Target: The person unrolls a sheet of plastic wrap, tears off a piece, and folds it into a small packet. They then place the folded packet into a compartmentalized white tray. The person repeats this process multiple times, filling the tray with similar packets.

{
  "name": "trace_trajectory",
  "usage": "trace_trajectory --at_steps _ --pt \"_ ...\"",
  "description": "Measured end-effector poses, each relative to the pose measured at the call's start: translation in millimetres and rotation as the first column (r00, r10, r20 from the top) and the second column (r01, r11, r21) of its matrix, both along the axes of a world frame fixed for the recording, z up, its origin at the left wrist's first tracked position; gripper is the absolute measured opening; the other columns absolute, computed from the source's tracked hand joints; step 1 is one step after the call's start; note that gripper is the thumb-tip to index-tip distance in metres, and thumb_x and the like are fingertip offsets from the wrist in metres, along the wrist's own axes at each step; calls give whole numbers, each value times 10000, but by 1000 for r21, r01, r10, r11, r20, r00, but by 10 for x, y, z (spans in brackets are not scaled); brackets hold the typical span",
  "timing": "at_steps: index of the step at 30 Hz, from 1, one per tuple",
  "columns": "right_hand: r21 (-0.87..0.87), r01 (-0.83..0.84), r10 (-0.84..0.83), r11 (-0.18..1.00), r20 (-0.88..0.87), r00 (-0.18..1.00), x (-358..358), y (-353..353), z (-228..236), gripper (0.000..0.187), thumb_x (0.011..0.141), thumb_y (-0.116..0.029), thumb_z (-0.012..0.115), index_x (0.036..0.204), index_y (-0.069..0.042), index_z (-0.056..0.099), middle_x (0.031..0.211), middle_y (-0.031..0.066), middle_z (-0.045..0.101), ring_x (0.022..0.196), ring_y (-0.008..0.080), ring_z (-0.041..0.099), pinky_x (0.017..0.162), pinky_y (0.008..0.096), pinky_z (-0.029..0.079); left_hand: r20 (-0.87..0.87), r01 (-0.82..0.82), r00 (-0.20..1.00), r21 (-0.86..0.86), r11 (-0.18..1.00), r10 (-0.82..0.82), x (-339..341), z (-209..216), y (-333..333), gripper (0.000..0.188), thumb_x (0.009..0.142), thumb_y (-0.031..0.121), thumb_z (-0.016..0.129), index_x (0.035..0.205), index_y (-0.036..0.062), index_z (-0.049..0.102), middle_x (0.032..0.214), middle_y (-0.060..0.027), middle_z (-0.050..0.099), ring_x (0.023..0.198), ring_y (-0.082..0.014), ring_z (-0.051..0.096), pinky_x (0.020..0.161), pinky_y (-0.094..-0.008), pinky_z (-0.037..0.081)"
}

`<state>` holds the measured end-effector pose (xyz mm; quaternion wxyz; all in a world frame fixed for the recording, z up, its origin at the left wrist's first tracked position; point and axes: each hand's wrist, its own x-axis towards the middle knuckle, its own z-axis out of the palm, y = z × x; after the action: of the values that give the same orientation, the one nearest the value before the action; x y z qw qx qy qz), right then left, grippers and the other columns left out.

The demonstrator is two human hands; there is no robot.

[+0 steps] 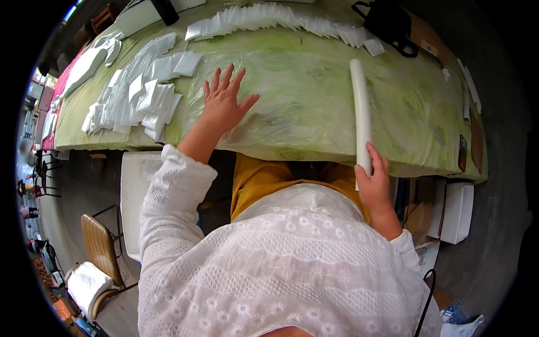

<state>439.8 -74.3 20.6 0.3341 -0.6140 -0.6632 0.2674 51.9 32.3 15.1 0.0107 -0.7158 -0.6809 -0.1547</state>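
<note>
A long white roll lies across the right half of the table, its near end sticking out past the front edge. My right hand is closed round that near end, thumb on one side and fingers on the other. To the left, my left hand is spread out, palm down, over a sheet of thin clear plastic that covers the green tablecloth. Its fingers are apart with nothing in them. Whether the palm presses on the sheet is hard to tell. Left of it lies a loose heap of small white plastic packets.
A long overlapping row of white packets runs along the far side. A black bag stands at the far right, and a dark phone lies near the right edge. A brown chair stands behind on the left.
</note>
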Motion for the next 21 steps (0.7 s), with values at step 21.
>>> trace_trajectory --at_steps 21 --pt "331 407 -479 851 175 860 1616 662 -267 567 826 -178 670 1341 -29 487 1260 246 515 1192 408 472 1030 467 397 171 377 903 123 918 -394 856 -88 395 703 892 324 662 1507 180 355 1590 -158 250 1449 -431 219 1152 -581 182"
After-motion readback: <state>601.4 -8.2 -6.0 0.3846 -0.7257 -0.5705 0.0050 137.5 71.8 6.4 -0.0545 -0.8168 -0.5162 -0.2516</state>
